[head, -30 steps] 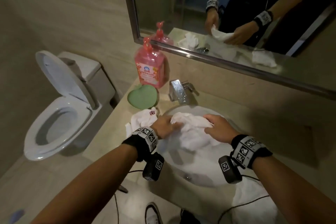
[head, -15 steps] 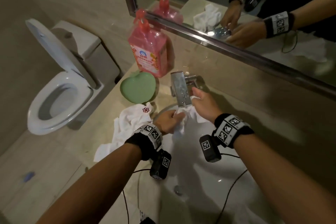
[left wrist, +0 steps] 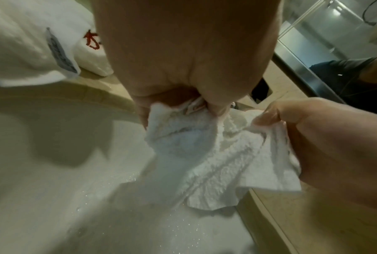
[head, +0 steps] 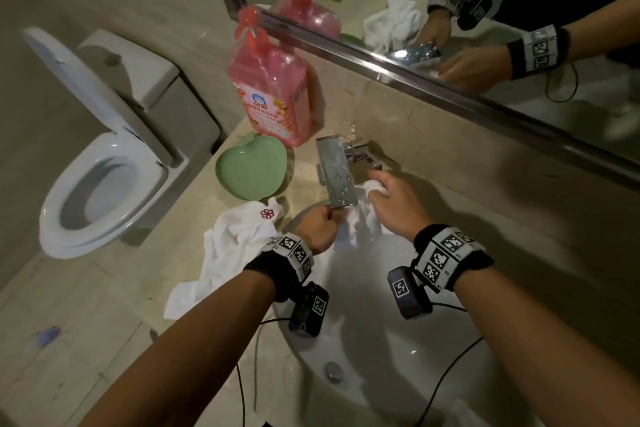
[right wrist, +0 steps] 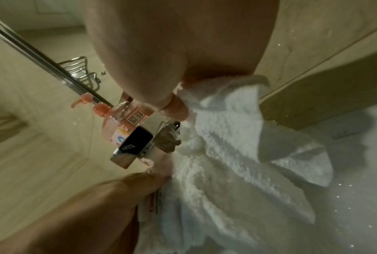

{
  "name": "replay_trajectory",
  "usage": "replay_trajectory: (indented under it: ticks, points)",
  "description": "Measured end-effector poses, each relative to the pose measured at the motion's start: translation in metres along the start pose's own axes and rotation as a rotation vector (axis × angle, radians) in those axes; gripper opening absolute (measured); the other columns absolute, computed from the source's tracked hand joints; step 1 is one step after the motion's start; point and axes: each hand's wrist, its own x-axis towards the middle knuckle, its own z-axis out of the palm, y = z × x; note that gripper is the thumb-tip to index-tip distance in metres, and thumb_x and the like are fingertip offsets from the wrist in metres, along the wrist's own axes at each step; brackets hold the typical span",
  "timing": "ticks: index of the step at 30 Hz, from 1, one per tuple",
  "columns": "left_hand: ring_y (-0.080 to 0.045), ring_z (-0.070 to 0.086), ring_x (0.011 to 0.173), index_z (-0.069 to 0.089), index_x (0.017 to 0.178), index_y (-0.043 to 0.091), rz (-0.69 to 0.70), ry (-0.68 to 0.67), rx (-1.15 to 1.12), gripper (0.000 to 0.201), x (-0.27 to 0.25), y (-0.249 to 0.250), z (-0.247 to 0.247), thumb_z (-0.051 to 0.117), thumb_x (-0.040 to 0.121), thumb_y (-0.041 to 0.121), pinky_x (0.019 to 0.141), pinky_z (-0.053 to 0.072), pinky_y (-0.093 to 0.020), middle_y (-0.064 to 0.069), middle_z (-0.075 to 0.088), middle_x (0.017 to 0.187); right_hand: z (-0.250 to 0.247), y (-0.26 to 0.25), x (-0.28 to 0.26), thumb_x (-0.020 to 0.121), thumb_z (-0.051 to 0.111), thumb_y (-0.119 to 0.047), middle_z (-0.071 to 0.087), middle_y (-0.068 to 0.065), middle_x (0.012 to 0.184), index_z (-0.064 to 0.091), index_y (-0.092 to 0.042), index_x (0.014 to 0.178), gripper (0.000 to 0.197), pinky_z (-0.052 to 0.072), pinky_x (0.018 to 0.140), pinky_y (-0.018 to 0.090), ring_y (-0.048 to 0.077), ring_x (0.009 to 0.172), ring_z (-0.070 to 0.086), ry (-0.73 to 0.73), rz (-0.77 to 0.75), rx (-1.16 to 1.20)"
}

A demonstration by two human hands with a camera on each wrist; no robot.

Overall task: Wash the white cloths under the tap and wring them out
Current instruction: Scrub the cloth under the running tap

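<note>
Both hands hold one white cloth [head: 360, 222] beneath the chrome tap [head: 336, 177] over the white sink [head: 381, 357]. My left hand [head: 320, 225] pinches its left edge just under the spout; the left wrist view shows the cloth [left wrist: 205, 151] bunched in its fingers. My right hand [head: 391, 201] grips the other end beside the tap handle, and the cloth [right wrist: 226, 154] hangs down from it into the basin. A second white cloth [head: 235, 246] with a red flower mark lies crumpled on the counter left of the sink. Whether water runs is unclear.
A pink soap pump bottle [head: 270, 90] and a green heart-shaped dish [head: 251, 172] stand on the counter left of the tap. A toilet [head: 100, 156] with its lid up is at the far left. The mirror [head: 450, 10] runs along the back wall. Wrist cables hang over the basin.
Both hands carried the cloth from the middle of the basin up to the tap spout. The view has tilted closer to the tap since then.
</note>
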Motion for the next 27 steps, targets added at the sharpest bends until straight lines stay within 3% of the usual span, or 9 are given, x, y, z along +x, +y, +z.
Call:
replay_trajectory:
  ticks: [4, 7, 9, 11, 15, 17, 20, 23, 27]
  points:
    - [-0.027, 0.056, 0.079, 0.056, 0.080, 0.008, 0.080, 0.080, 0.028, 0.039, -0.003, -0.011, -0.014, 0.036, 0.106, 0.027, 0.070, 0.041, -0.030, -0.011, 0.061, 0.086, 0.011, 0.019, -0.005, 0.098, 0.062, -0.035, 0.069, 0.007, 0.101, 0.065, -0.007, 0.112, 0.031, 0.050, 0.076, 0.036, 0.025, 0.090, 0.066, -0.154, 0.022, -0.094]
    - [-0.022, 0.053, 0.071, 0.055, 0.072, 0.016, 0.168, 0.155, -0.005, 0.040, -0.016, -0.019, -0.031, 0.039, 0.105, 0.031, 0.066, 0.039, -0.030, -0.004, 0.059, 0.074, 0.027, 0.021, -0.005, 0.094, 0.068, -0.021, 0.071, 0.006, 0.109, 0.065, -0.009, 0.118, 0.027, 0.052, 0.085, 0.033, 0.018, 0.100, 0.065, -0.217, 0.006, -0.006]
    - [-0.021, 0.047, 0.067, 0.049, 0.064, 0.022, 0.189, 0.190, 0.012, 0.042, -0.023, -0.023, -0.045, 0.041, 0.104, 0.033, 0.066, 0.037, -0.032, 0.001, 0.053, 0.066, 0.040, 0.018, 0.000, 0.090, 0.069, -0.012, 0.073, 0.008, 0.095, 0.069, -0.008, 0.110, 0.020, 0.050, 0.075, 0.026, 0.012, 0.086, 0.065, -0.278, -0.004, 0.068]
    - [-0.020, 0.045, 0.066, 0.046, 0.062, 0.025, 0.191, 0.197, 0.018, 0.042, -0.028, -0.027, -0.057, 0.043, 0.104, 0.033, 0.066, 0.037, -0.032, 0.004, 0.050, 0.064, 0.053, 0.016, 0.006, 0.091, 0.071, -0.016, 0.070, -0.002, 0.076, 0.074, -0.010, 0.096, 0.009, 0.047, 0.065, 0.022, 0.006, 0.069, 0.063, -0.311, 0.037, 0.136]
    - [-0.020, 0.047, 0.070, 0.048, 0.070, 0.022, 0.137, 0.172, 0.067, 0.033, -0.028, -0.036, -0.065, 0.049, 0.101, 0.032, 0.068, 0.038, -0.034, -0.002, 0.054, 0.073, 0.070, 0.016, 0.016, 0.093, 0.069, -0.047, 0.078, -0.008, 0.085, 0.078, -0.019, 0.094, 0.029, 0.055, 0.076, 0.023, 0.008, 0.083, 0.073, -0.250, 0.102, 0.288]
    - [-0.021, 0.051, 0.076, 0.052, 0.079, 0.020, 0.118, 0.128, 0.108, 0.026, -0.025, -0.039, -0.062, 0.048, 0.102, 0.032, 0.071, 0.040, -0.032, -0.004, 0.059, 0.083, 0.074, 0.015, 0.019, 0.096, 0.068, -0.039, 0.076, -0.013, 0.076, 0.074, -0.022, 0.086, 0.021, 0.051, 0.064, 0.012, 0.001, 0.074, 0.070, -0.125, 0.026, 0.278]
    - [-0.024, 0.056, 0.084, 0.057, 0.097, 0.013, 0.110, 0.053, 0.139, 0.025, -0.019, -0.035, -0.051, 0.043, 0.103, 0.032, 0.076, 0.043, -0.032, -0.006, 0.060, 0.091, 0.068, 0.020, 0.020, 0.099, 0.063, -0.023, 0.066, 0.004, 0.068, 0.069, -0.008, 0.086, 0.021, 0.043, 0.060, 0.020, 0.006, 0.061, 0.057, -0.101, -0.034, 0.111]
    - [-0.026, 0.058, 0.087, 0.056, 0.093, 0.014, 0.100, 0.021, 0.103, 0.028, -0.005, -0.025, -0.034, 0.039, 0.105, 0.032, 0.077, 0.044, -0.032, -0.006, 0.059, 0.090, 0.055, 0.024, 0.017, 0.098, 0.064, -0.017, 0.065, -0.013, 0.074, 0.070, -0.022, 0.092, 0.010, 0.044, 0.058, 0.016, -0.005, 0.062, 0.056, -0.116, -0.049, 0.042]
    - [-0.027, 0.061, 0.107, 0.063, 0.124, 0.017, 0.043, -0.065, 0.104, 0.032, 0.018, -0.014, -0.011, 0.040, 0.104, 0.027, 0.094, 0.047, -0.033, -0.009, 0.066, 0.120, 0.041, 0.032, 0.011, 0.101, 0.059, -0.023, 0.053, -0.009, 0.063, 0.056, -0.027, 0.069, 0.032, 0.038, 0.056, 0.027, 0.007, 0.056, 0.046, -0.030, -0.064, -0.049]
